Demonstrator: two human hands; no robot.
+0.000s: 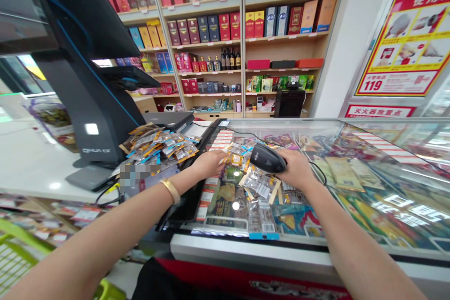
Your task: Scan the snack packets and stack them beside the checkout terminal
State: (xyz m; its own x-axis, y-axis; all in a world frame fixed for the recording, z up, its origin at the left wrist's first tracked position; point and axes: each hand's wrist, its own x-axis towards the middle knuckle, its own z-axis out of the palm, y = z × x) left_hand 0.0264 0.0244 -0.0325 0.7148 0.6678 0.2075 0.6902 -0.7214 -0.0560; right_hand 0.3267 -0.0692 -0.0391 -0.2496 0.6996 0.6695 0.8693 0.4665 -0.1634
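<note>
My right hand [298,168] is wrapped round a black handheld barcode scanner [267,158], held over small clear snack packets [262,183] on the glass top of a chest freezer [246,230]. My left hand [210,164], a gold bangle on its wrist, reaches to the left edge of these packets. Its fingers are pinched at an orange-and-clear packet [225,158], and the fingertips are partly hidden. One packet with a blue end [263,218] lies near the freezer's front edge. A larger heap of similar packets [161,144] rests to the left, beside the checkout machine.
A dark checkout machine [94,117] stands on the white counter [31,168] at left. The scanner's black cable [319,173] loops behind my right hand. Bagged frozen goods [351,173] show under the glass. Shelves of boxed bottles [211,28] line the back. A green basket [21,253] sits lower left.
</note>
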